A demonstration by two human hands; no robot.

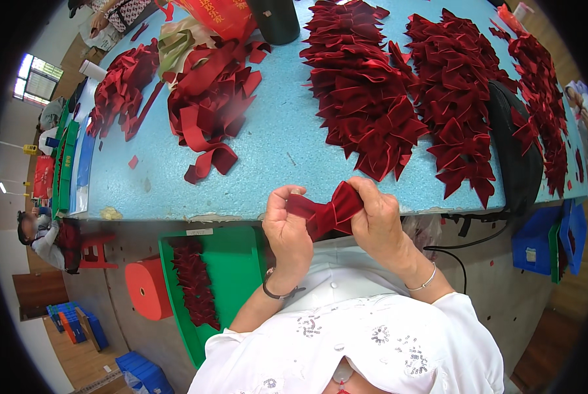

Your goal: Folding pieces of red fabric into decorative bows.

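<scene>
A dark red velvet bow [328,214] is stretched between my two hands, just in front of the table's near edge. My left hand [288,230] pinches one loop, and my right hand [380,217] grips the opposite loop. Beyond them, long piles of finished-looking red bows [366,92] lie in rows on the blue table [267,177]. Another row of bows [455,98] stands to its right. Loose lengths of red ribbon [208,111] are heaped at the left of the tabletop.
A green tray [241,262] below the table edge holds a line of bows. Beside it stands a red roll [148,287]. A black bag [517,144] rests on the table's right, with a dark cylinder [277,20] at the back. Other people [47,240] sit farther away.
</scene>
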